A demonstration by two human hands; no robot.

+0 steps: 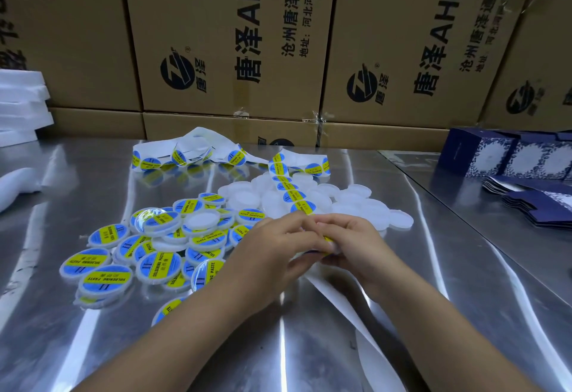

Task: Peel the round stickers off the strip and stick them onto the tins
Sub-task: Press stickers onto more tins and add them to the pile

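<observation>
**Both hands pinched on the sticker strip, centre frame**

left hand [272,246] and right hand [356,243] meet fingertip to fingertip at centre frame, low over the counter [464,268]; fingers of both are curled, pinching the sticker strip [292,195] where it runs in between them; a sliver of yellow sticker shows between the fingers; cannot tell whether a tin is also in the grip

the strip runs from the hands up-frame across the plain tins, with blue-and-yellow round stickers in a row on it; further back it lies in loose loops across the upper centre of the counter; bare backing paper [335,297] trails out from under the hands toward lower right

labelled tins [154,264] are heaped centre left, just beside the left hand; they overlap, and the stickers read SOLDERING PASTE; one lies by the left forearm; plain white tins [349,198] are heaped just behind the hands

cardboard boxes [216,35] are stacked along the back; white foam sheets [21,107] are piled upper left; dark blue patterned cartons [507,156] stand upper right, with a stack of flat ones [538,209] in front of them
</observation>
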